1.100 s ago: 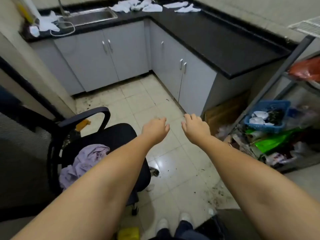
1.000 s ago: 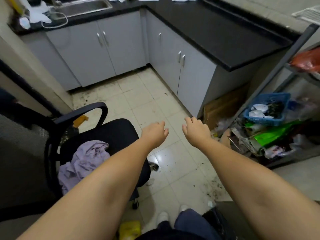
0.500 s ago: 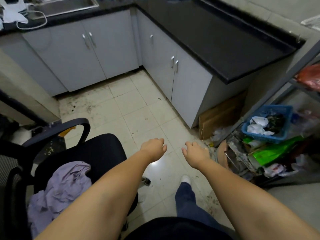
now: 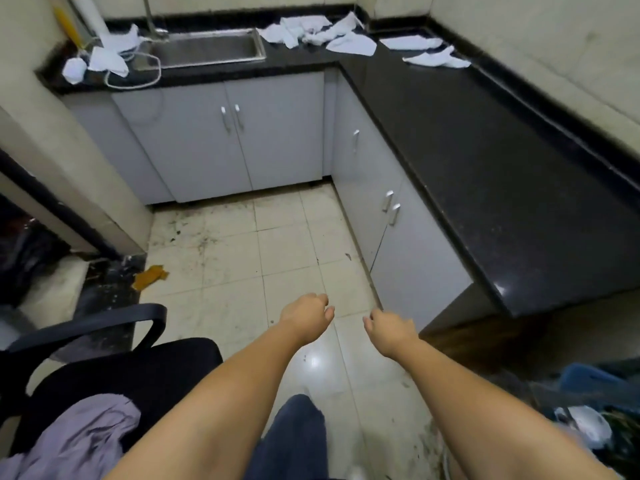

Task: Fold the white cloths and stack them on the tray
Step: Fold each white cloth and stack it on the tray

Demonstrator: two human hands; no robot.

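While the black L-shaped tabletop carries crumpled white cloths at its far corner beside the steel sink, a black office chair stands near; left hand and right hand hang forward, loosely curled, holding nothing.

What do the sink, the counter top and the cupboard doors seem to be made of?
Sink: likely stainless steel, a brushed grey basin with a dull metallic sheen.
Counter top: probably polished black stone or a stone-like composite; it is dark, speckled and glossy, with a bright glint near its front corner.
Cupboard doors: flat pale grey panels, smooth and matte, perhaps laminate or painted board; their handles look like shiny metal.
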